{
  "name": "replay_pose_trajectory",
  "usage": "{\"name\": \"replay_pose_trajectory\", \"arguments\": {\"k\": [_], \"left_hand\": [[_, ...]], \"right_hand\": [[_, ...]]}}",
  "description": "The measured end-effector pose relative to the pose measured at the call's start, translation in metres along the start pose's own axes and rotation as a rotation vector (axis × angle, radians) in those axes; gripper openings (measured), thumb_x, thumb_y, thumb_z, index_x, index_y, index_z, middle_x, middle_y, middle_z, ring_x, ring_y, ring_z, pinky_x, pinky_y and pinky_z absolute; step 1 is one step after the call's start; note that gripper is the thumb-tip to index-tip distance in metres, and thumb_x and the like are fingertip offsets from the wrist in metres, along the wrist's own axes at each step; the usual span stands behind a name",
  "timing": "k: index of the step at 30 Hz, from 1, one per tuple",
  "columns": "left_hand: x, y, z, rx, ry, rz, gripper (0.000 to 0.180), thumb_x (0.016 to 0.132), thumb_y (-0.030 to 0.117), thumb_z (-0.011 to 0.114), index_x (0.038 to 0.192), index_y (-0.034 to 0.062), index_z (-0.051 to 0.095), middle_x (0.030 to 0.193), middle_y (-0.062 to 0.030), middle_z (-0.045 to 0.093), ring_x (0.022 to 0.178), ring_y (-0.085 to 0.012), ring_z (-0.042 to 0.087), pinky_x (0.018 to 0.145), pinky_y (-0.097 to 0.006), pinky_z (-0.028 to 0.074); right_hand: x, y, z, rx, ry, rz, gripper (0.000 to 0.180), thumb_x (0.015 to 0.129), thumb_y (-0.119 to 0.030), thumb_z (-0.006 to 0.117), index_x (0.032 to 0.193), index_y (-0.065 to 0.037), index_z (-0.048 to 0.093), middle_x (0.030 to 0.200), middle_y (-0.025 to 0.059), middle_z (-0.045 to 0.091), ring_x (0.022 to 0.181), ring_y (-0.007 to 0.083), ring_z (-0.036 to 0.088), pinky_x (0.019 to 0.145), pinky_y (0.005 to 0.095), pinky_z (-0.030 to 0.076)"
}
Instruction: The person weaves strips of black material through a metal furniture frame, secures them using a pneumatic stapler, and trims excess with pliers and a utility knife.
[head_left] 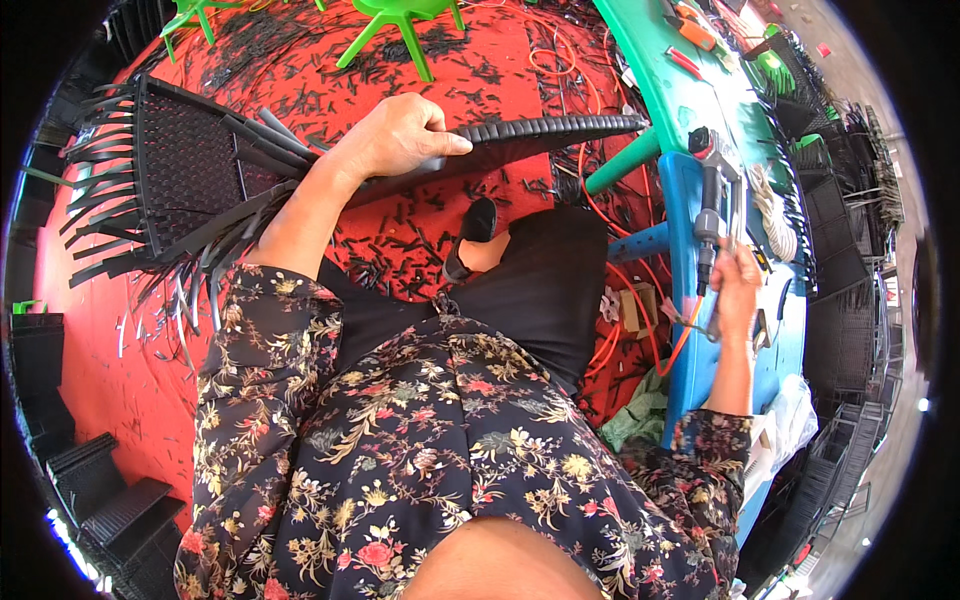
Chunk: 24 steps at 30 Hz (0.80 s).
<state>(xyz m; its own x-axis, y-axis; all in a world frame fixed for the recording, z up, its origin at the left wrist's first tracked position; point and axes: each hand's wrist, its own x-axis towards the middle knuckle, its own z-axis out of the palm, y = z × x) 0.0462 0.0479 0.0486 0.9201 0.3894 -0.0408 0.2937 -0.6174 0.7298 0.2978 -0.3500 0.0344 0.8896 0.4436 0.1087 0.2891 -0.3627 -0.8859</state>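
My left hand (400,138) is closed on the wrapped rim of a black woven wicker piece (545,130), thumb on top. The piece stretches across in front of my knees. At the left it has a woven panel (190,165) with loose flat strips fanning out. My right hand (737,290) is at the blue table on the right, its fingers curled by the lower end of a grey and black air tool (711,195). An orange hose (683,340) runs beside it. What those fingers grip is hard to make out.
A green table (670,90) adjoins the blue table (685,190), with a red-handled tool (686,64) and a rope coil (778,215) on top. Green stools (405,30) stand ahead. Black strip scraps litter the red floor (100,330). Black wicker pieces (110,490) stack at the sides.
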Motion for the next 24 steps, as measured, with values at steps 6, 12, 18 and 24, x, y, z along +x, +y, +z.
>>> {"name": "replay_pose_trajectory", "arguments": {"k": [6, 12, 18, 24], "left_hand": [[0.003, -0.007, 0.002, 0.073, 0.057, 0.099, 0.036, 0.077, 0.030, 0.071, 0.068, -0.0019, 0.058, 0.057, -0.0091, 0.051, 0.056, -0.0145, 0.051, 0.054, -0.032, 0.041], [0.007, -0.023, 0.000, 0.008, 0.060, 0.149, 0.037, 0.073, 0.031, 0.072, 0.070, -0.0040, 0.062, 0.060, -0.0163, 0.056, 0.058, -0.0235, 0.058, 0.056, -0.036, 0.043], [0.004, -0.022, -0.006, 0.002, 0.041, 0.109, 0.037, 0.068, 0.031, 0.074, 0.073, -0.0042, 0.063, 0.063, -0.0171, 0.059, 0.061, -0.0253, 0.061, 0.059, -0.036, 0.046], [0.002, -0.025, -0.013, 0.187, 0.161, 0.136, 0.032, 0.070, 0.028, 0.072, 0.074, -0.0023, 0.063, 0.063, -0.0171, 0.060, 0.062, -0.0280, 0.062, 0.060, -0.038, 0.046]], "right_hand": [[0.012, 0.087, -0.100, -0.532, 0.217, 0.319, 0.016, 0.090, -0.010, 0.049, 0.101, -0.006, 0.060, 0.064, 0.0000, 0.050, 0.052, 0.0070, 0.050, 0.044, 0.0229, 0.039], [0.018, 0.112, -0.114, -1.307, 0.295, 0.146, 0.039, 0.087, -0.020, 0.056, 0.123, -0.006, 0.054, 0.105, 0.0184, 0.064, 0.098, 0.0336, 0.062, 0.083, 0.0407, 0.048], [0.037, -0.009, 0.019, -0.605, 0.166, -0.410, 0.048, 0.082, -0.022, 0.068, 0.125, -0.004, 0.055, 0.118, 0.0138, 0.062, 0.110, 0.0248, 0.058, 0.095, 0.0351, 0.043], [0.057, -0.111, 0.192, -0.586, -0.153, -1.129, 0.059, 0.081, -0.045, 0.065, 0.123, -0.006, 0.054, 0.122, 0.0146, 0.057, 0.116, 0.0325, 0.050, 0.099, 0.0420, 0.039]]}}
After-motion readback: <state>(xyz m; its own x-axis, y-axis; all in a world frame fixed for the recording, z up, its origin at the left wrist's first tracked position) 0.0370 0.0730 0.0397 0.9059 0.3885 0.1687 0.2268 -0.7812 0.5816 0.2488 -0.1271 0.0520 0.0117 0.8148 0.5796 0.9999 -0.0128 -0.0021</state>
